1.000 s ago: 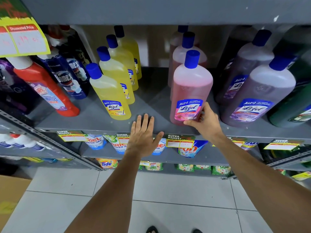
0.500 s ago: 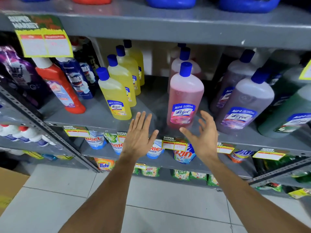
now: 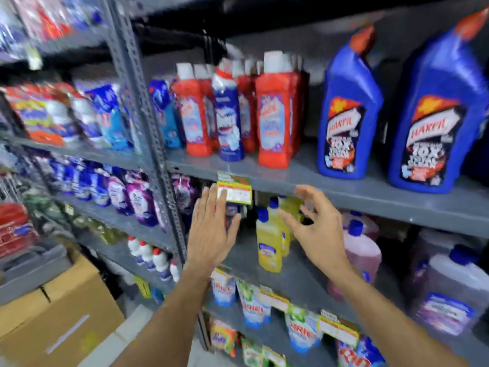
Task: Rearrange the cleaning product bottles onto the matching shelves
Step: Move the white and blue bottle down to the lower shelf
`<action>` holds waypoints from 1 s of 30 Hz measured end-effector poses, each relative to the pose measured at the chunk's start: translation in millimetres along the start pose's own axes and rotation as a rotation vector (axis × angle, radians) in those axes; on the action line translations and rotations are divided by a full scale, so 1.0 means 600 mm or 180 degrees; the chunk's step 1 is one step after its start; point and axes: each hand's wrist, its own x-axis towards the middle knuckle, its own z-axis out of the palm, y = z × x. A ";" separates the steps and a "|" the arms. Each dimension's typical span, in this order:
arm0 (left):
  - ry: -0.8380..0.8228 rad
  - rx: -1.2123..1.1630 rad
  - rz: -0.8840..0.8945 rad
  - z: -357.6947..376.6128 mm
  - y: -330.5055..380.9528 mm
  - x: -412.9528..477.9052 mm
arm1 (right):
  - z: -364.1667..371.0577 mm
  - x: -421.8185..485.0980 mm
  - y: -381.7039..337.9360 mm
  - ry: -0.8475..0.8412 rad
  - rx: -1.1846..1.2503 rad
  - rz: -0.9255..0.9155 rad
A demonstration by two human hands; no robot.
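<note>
My left hand [image 3: 210, 229] and my right hand [image 3: 318, 230] are both raised, fingers spread, holding nothing, in front of the edge of the upper shelf [image 3: 344, 186]. On that shelf stand several red bottles [image 3: 274, 115], a dark blue Domex bottle [image 3: 229, 120] among them, and two big blue Harpic bottles [image 3: 346, 115]. On the shelf below, yellow Lizol bottles [image 3: 268, 242] show between my hands, a pink Lizol bottle [image 3: 363, 250] is partly hidden behind my right wrist, and a purple one [image 3: 452, 290] stands at the right. The picture is blurred.
A grey perforated upright post [image 3: 148, 128] divides this rack from the left rack, which holds detergent pouches [image 3: 137, 200]. Ariel pouches [image 3: 254, 305] hang on the lower shelf. A cardboard box [image 3: 60, 316] sits on the floor at the lower left.
The view has swung up and left, bringing the upper shelf into sight. My right hand has let go of the pink Lizol bottle, and both hands have risen off the lower shelf, open.
</note>
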 end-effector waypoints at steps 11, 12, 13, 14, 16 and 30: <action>-0.0581 -0.0074 0.0076 -0.041 -0.202 0.227 | 0.199 0.194 -0.071 -0.0312 -0.0288 -0.0077; -0.0731 -0.0083 0.0098 -0.032 -0.218 0.236 | 0.219 0.207 -0.066 -0.0367 -0.0279 0.0020; -0.0852 -0.0069 0.0123 -0.022 -0.232 0.242 | 0.237 0.220 -0.061 -0.0388 -0.0298 0.0081; -0.0951 -0.0035 0.0166 -0.012 -0.246 0.247 | 0.254 0.233 -0.057 -0.0367 -0.0342 0.0129; -0.1066 -0.0018 0.0265 0.008 -0.267 0.251 | 0.281 0.255 -0.046 -0.0238 -0.0464 0.0197; -0.0538 -0.0233 0.0589 0.052 -0.298 0.255 | 0.341 0.324 -0.019 0.0462 -0.0954 0.0383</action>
